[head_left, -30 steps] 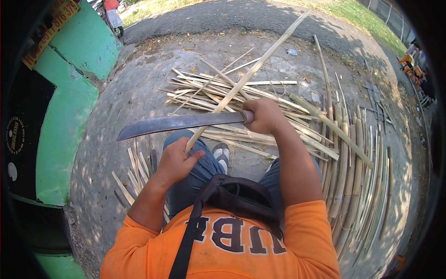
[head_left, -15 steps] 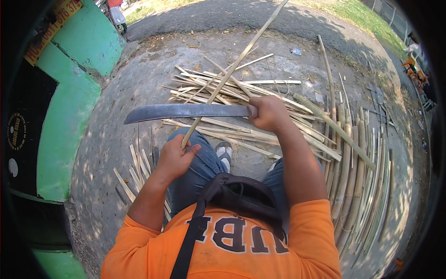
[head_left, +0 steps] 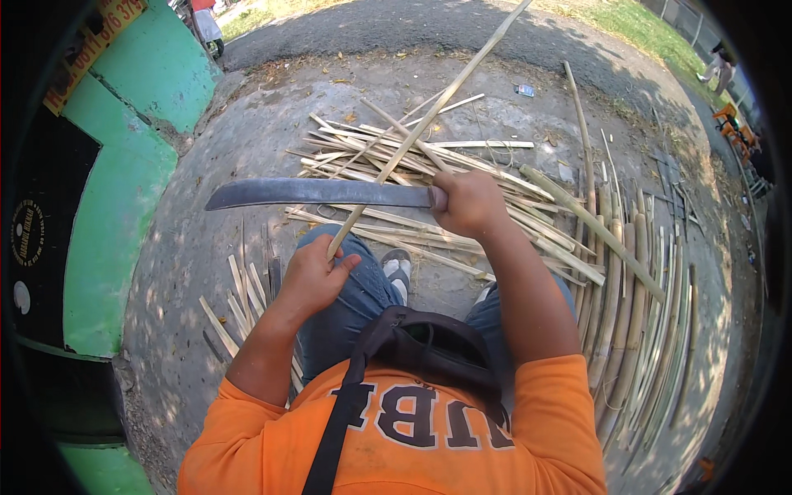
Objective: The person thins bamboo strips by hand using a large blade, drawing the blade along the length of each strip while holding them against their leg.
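My left hand (head_left: 315, 271) is closed round the near end of a long bamboo strip (head_left: 429, 117), which slants up and away to the right past the top of the picture. In my right hand (head_left: 470, 204) is the handle of a machete (head_left: 322, 192). Its broad grey blade points left and crosses the strip a short way above my left hand. Whether blade and strip touch, I cannot tell. Beyond the blade, a loose heap of split bamboo strips (head_left: 355, 148) lies on the concrete, in front of my feet.
Whole bamboo poles (head_left: 615, 305) and thin strips lie to my right, with a thick pole (head_left: 594, 223) slanting across them. More split pieces (head_left: 239, 301) are by my left leg. A green wall (head_left: 115, 239) stands at left. Far right are orange chairs (head_left: 734, 128) and a person (head_left: 719, 68).
The machete and my right hand have shifted slightly left. The strip's far end has swung a little to the right. A person has come into view at the far right.
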